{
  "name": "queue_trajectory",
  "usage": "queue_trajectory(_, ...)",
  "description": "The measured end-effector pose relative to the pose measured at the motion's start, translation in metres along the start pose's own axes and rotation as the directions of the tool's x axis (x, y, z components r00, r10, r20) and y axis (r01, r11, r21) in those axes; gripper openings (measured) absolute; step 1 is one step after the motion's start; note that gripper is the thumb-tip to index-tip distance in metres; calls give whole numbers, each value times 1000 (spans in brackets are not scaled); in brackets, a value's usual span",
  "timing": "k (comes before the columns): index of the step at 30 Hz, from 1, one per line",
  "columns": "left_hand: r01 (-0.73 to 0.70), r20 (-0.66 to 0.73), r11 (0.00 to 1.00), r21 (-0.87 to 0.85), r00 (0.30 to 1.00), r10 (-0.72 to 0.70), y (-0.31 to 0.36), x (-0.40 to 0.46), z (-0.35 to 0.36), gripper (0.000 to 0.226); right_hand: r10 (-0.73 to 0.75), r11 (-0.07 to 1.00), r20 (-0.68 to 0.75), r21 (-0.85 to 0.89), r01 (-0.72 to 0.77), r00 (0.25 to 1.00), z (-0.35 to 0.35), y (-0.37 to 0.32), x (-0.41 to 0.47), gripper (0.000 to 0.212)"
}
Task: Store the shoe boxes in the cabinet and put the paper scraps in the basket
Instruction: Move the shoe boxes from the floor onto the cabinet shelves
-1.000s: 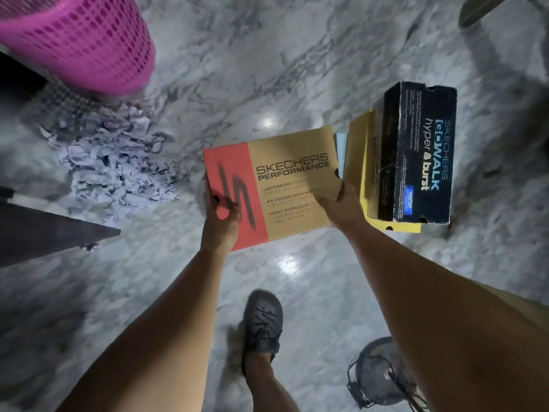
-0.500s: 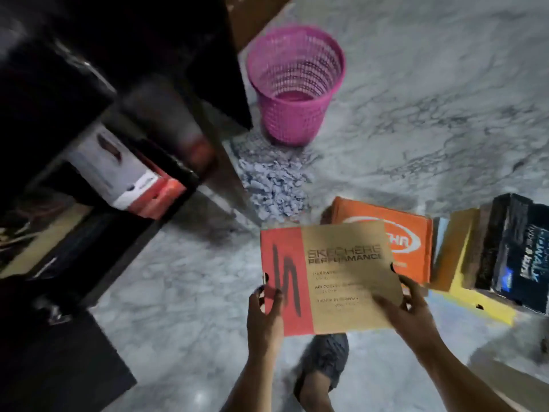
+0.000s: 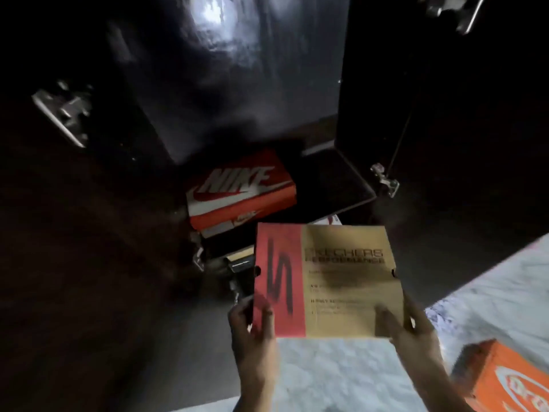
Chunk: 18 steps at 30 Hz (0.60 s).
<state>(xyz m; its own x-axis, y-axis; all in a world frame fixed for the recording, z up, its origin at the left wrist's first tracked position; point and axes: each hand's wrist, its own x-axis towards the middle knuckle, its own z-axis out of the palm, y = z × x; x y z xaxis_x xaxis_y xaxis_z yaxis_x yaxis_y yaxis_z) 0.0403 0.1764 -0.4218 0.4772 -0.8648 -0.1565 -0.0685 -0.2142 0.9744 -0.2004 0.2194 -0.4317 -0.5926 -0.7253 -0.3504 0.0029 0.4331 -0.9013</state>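
I hold a tan and red Skechers shoe box point(image 3: 335, 278) with both hands, level, in front of the open dark cabinet point(image 3: 237, 84). My left hand point(image 3: 252, 325) grips its near left corner over the red stripe. My right hand point(image 3: 407, 325) grips its near right corner. Inside the cabinet a red and white Nike box point(image 3: 240, 191) rests on a shelf, just beyond the box I hold. An orange shoe box point(image 3: 505, 379) lies on the floor at the lower right. The basket and paper scraps are out of view.
An open cabinet door point(image 3: 445, 99) with a metal hinge point(image 3: 386, 179) stands at the right. Another hinge point(image 3: 64, 111) shows at the left. More dim items sit under the Nike box. Marble floor point(image 3: 341, 376) lies below my hands.
My view has swung left from the floor, basket and scraps to the cabinet interior. The Skechers box, still held in both hands, has come up close to the shelf with the Nike box.
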Motion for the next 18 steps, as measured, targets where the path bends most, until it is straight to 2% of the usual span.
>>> queue_trajectory(2,-48,11,996,-75,999,49,37,39,5,30,-91,995,14,-33,92,996,29,-56,19,53)
queue_trajectory(5,-114,-48,985,-131,993,109,70,101,14,42,-168,986,63,18,167,984,73,-116,62,63)
queue_trajectory(9,-181,-209,956,-232,969,132,89,165,30,78,-270,962,156,13,271,950,140,-178,115,63)
queue_trajectory(11,-170,-258,962,-216,960,111,93,191,38,73,-277,956,231,-30,291,933,172,-189,140,70)
queue_trajectory(14,-114,-313,988,-105,947,76,80,220,51,46,-282,949,340,-38,313,897,209,-191,171,88)
queue_trajectory(18,-138,-396,990,-12,910,122,63,248,64,52,-306,943,419,12,332,855,244,-187,194,88)
